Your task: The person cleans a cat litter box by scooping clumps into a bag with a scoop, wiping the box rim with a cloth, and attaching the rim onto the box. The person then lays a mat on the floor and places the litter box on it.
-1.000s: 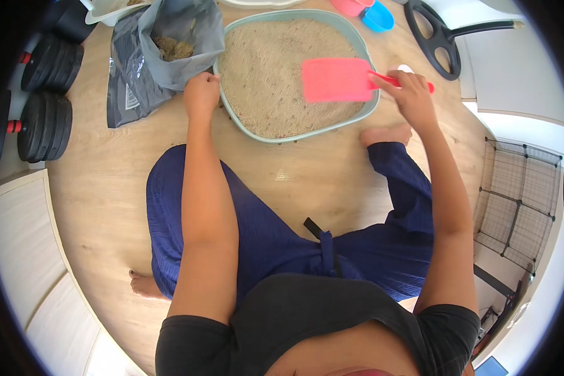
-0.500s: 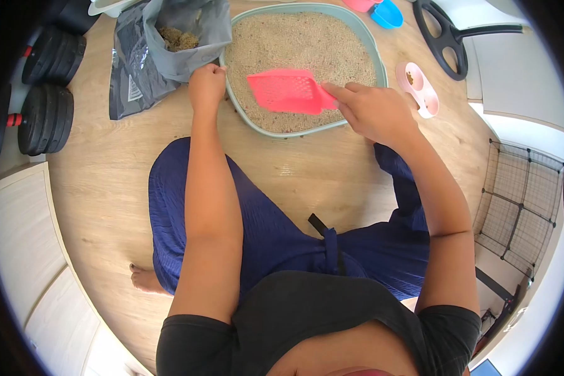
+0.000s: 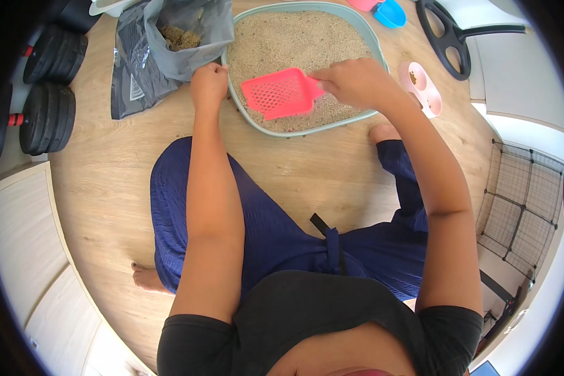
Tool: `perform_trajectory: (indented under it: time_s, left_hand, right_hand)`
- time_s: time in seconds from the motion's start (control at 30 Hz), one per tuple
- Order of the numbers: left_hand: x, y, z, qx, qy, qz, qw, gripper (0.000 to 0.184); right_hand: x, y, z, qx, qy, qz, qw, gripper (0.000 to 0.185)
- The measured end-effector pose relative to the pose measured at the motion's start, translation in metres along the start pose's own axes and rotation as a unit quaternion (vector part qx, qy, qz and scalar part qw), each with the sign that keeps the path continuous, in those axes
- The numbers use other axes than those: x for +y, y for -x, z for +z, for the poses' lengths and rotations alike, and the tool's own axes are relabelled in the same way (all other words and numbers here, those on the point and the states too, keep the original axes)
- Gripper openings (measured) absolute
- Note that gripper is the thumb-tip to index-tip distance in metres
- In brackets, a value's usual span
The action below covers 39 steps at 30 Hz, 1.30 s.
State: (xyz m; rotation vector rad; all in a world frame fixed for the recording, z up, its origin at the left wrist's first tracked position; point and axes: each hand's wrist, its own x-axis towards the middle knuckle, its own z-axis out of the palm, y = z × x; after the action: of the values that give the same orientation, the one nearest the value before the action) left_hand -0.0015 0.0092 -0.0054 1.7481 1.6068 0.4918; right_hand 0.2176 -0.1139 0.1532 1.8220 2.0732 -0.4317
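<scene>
My right hand [image 3: 357, 83] is closed round the handle of a pink slotted scoop [image 3: 279, 94]. The scoop's blade is over the near part of a pale green tray [image 3: 285, 133] filled with beige granular litter [image 3: 294, 41]; no lump shows on it. My left hand [image 3: 209, 84] is closed on the near edge of a grey plastic bag [image 3: 191, 62], just left of the tray's rim. The bag's mouth is open, and brown clumps [image 3: 180, 39] lie inside it.
A pink double bowl [image 3: 421, 88] with some kibble and a blue scoop-like cup [image 3: 390, 14] are right of the tray. Black dumbbells [image 3: 47, 122] stand at the left. A black frame part [image 3: 448, 37] lies at the upper right, above a wire grid [image 3: 520, 200].
The right hand has brought the pink scoop leftward and nearer, and its blade has turned so the slots show. The left hand stays at the bag's edge. The camera view has shifted slightly.
</scene>
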Motion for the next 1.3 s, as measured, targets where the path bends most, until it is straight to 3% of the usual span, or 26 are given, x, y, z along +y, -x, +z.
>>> perform_trajectory:
  time_s: [0.13,0.2,0.33,0.4,0.5,0.63,0.7,0.73,0.8,0.9,1.03,1.13,1.2,1.23,1.3]
  left_hand:
    - [-0.001,0.0,0.0,-0.005,0.004,0.0,1.0,0.025]
    - [0.002,0.001,-0.002,-0.006,0.006,-0.007,1.0,0.024]
    - [0.001,0.0,-0.002,-0.008,-0.003,0.005,1.0,0.024]
    - [0.0,0.0,-0.001,-0.006,0.001,0.006,1.0,0.024]
    - [0.0,0.001,0.0,-0.003,0.014,0.004,1.0,0.024]
    - [-0.002,0.001,0.001,0.008,0.019,0.018,1.0,0.024]
    - [-0.002,0.0,0.002,0.0,0.018,0.009,1.0,0.024]
    - [-0.001,-0.001,0.001,-0.004,0.018,-0.002,1.0,0.024]
    - [-0.001,-0.001,0.001,-0.002,0.012,-0.003,1.0,0.024]
    - [-0.002,-0.001,0.001,-0.003,-0.001,0.004,1.0,0.024]
    - [-0.005,-0.003,0.002,-0.003,-0.01,0.01,1.0,0.025]
    - [-0.006,-0.002,0.003,0.028,-0.022,0.046,0.998,0.027]
    - [-0.003,-0.001,0.001,0.009,-0.011,0.023,1.0,0.026]
    - [0.0,0.0,-0.001,-0.011,0.0,0.0,1.0,0.025]
    - [0.001,0.001,-0.001,-0.002,-0.005,0.008,1.0,0.025]
  right_hand:
    - [0.021,-0.013,0.021,0.014,-0.047,0.006,0.999,0.036]
    - [0.038,-0.015,0.045,0.008,-0.152,0.027,0.988,0.038]
    - [0.052,-0.002,0.068,0.016,-0.231,0.043,0.972,0.039]
    - [0.056,0.008,0.075,0.003,-0.371,0.105,0.923,0.038]
    - [0.069,0.017,0.099,0.053,-0.466,0.107,0.877,0.04]
    - [0.056,0.029,0.087,0.1,-0.424,0.114,0.893,0.037]
    - [0.04,0.028,0.067,0.125,-0.213,0.073,0.966,0.032]
    - [0.035,0.026,0.061,0.125,-0.214,0.074,0.966,0.032]
    - [0.026,0.02,0.05,0.177,-0.056,0.036,0.982,0.026]
    - [0.009,0.013,0.034,0.169,0.007,0.034,0.985,0.026]
    - [0.001,0.004,0.035,0.148,0.019,0.026,0.988,0.028]
    - [0.017,-0.001,0.049,0.168,-0.05,0.015,0.984,0.03]
    - [0.027,-0.001,0.056,0.064,-0.169,0.084,0.98,0.036]
    - [0.033,0.001,0.063,0.066,-0.169,0.085,0.98,0.036]
    - [0.043,0.003,0.083,0.053,-0.297,0.102,0.948,0.038]
